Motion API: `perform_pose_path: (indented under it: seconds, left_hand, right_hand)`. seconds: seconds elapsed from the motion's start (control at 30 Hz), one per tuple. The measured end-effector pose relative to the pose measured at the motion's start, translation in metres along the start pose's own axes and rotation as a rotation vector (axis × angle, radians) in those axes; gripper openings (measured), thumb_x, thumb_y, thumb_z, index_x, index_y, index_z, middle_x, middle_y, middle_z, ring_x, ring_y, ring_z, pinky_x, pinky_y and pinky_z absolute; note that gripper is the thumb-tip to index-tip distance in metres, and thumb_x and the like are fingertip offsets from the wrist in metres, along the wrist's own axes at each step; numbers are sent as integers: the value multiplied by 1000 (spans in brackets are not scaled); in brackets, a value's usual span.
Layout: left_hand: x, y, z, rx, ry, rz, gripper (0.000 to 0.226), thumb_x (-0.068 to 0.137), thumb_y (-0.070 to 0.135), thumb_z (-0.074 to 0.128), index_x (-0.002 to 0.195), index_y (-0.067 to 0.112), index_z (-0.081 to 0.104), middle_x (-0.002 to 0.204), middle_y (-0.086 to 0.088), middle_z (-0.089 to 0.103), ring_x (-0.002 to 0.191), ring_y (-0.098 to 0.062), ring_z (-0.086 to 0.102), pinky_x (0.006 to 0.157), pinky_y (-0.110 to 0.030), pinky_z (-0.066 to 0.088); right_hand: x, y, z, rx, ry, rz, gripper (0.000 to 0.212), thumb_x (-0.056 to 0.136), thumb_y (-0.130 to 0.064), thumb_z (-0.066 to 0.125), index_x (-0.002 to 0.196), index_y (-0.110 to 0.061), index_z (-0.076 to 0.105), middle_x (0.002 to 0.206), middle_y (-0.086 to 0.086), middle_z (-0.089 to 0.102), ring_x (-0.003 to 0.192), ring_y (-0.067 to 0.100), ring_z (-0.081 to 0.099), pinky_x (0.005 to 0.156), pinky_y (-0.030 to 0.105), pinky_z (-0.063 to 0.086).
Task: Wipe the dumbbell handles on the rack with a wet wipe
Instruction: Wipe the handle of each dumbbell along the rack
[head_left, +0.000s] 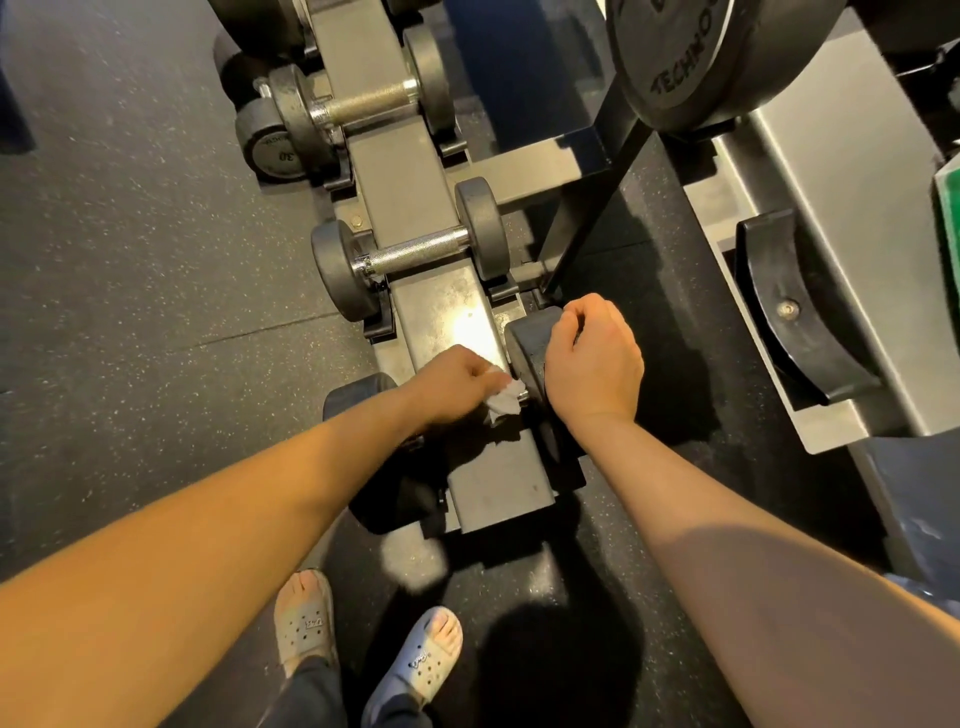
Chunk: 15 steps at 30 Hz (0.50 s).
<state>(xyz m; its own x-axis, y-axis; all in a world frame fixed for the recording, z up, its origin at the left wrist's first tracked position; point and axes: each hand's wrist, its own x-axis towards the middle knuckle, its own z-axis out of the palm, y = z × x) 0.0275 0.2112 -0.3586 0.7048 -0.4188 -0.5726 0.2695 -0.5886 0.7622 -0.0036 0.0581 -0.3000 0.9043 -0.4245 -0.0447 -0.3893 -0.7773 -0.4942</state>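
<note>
A low grey dumbbell rack (410, 182) runs away from me with dumbbells laid across it. On the nearest dumbbell (530, 348), my left hand (452, 387) grips a crumpled white wet wipe (501, 400) wrapped around the handle, which is almost wholly hidden. My right hand (592, 358) curls over that dumbbell's right head. Its left head (358, 397) shows behind my left forearm. Farther along lie a second dumbbell (410, 252) with a bare knurled handle and a third (363, 106).
A dark speckled rubber floor (130, 260) surrounds the rack. To the right stand a large black weight plate (691, 57) on a steel frame (810, 208) and a slanted black post (597, 202). My sandalled feet (363, 639) are just before the rack's near end.
</note>
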Motion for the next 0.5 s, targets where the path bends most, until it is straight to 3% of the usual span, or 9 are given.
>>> perform_pose_path:
  seconds: [0.07,0.13,0.23,0.3,0.37,0.5]
  left_hand:
    - [0,10,4,-80,102,-100,43,104,29,59,64,12,59,58,-3,48,54,-16,44,63,-31,42]
    - [-8,20,17,24,145,29,36,105,28,51,74,11,60,69,-5,59,65,-20,55,70,-37,49]
    - [-32,8,44,465,204,292,19,103,25,52,113,10,59,96,-8,64,86,-24,60,77,-40,50]
    - [-40,-6,50,862,291,327,35,104,29,49,132,9,51,105,-7,65,90,-25,62,77,-37,46]
    - [-42,-5,45,1047,332,312,27,107,30,40,122,13,54,104,-4,66,88,-23,63,74,-35,41]
    - [-46,1,17,1157,170,310,25,107,26,41,108,18,65,96,-1,68,83,-21,65,77,-34,45]
  right_hand:
    - [1,0,0,3,2,-7,15,105,-25,42,97,-24,55,93,-4,57,86,12,56,74,26,47]
    - [1,0,0,-2,5,-15,15,105,-25,42,98,-23,56,93,-4,57,86,12,55,74,26,45]
    - [1,0,0,-1,8,-20,17,105,-25,43,100,-21,58,93,-4,56,87,12,55,74,26,44]
    - [0,-1,0,8,9,-24,17,105,-25,43,100,-21,58,92,-4,56,86,12,56,75,27,47]
    - [0,-1,0,7,9,-27,18,105,-25,42,100,-20,59,93,-4,56,86,12,56,75,27,47]
    - [1,1,1,8,3,-25,20,106,-25,41,102,-19,60,94,-3,57,88,13,55,74,29,45]
